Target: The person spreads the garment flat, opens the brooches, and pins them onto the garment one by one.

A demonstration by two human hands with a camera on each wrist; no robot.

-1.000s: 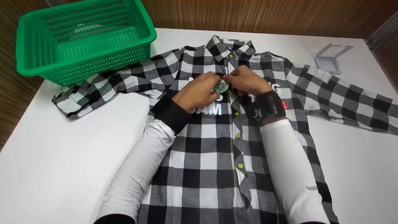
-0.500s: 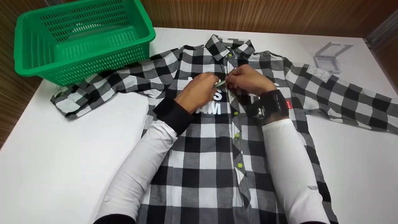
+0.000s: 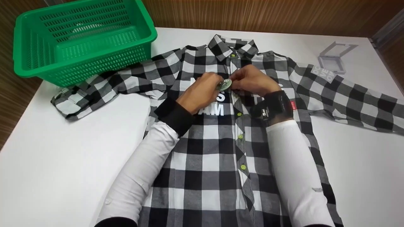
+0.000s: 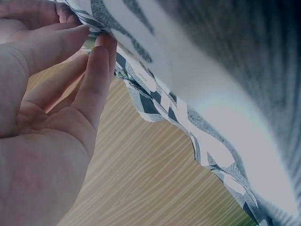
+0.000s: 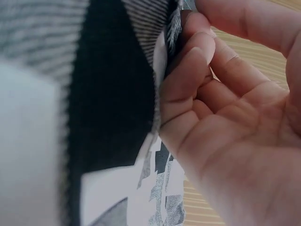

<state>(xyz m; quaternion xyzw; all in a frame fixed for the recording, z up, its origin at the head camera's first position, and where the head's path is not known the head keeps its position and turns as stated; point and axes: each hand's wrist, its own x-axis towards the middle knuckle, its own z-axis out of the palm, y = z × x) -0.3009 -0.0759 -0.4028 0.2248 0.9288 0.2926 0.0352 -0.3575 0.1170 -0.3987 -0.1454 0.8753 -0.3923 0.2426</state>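
A black-and-white checked shirt (image 3: 202, 157) with lime-green buttons lies face up, collar at the far side. Over its chest my left hand (image 3: 202, 93) pinches a small round green badge (image 3: 225, 85), which is tilted. My right hand (image 3: 254, 82) is just beside the badge, fingers curled at the button placket and pinching the cloth there. In the left wrist view the fingertips (image 4: 98, 54) meet at the shirt front. The right wrist view has curled fingers (image 5: 188, 70) against the fabric edge; the badge's back and pin side are hidden.
A green plastic basket (image 3: 94, 67) stands at the back left, over part of the shirt's sleeve. At the back right is a clear hinged case (image 3: 331, 63), lid up. The white table (image 3: 79, 157) ends at a wood-grain panel (image 3: 268, 15).
The badge turned from nearly flat to edge-on, then partly back to show its face. My right hand shifted slightly right; my left hand stayed almost still.
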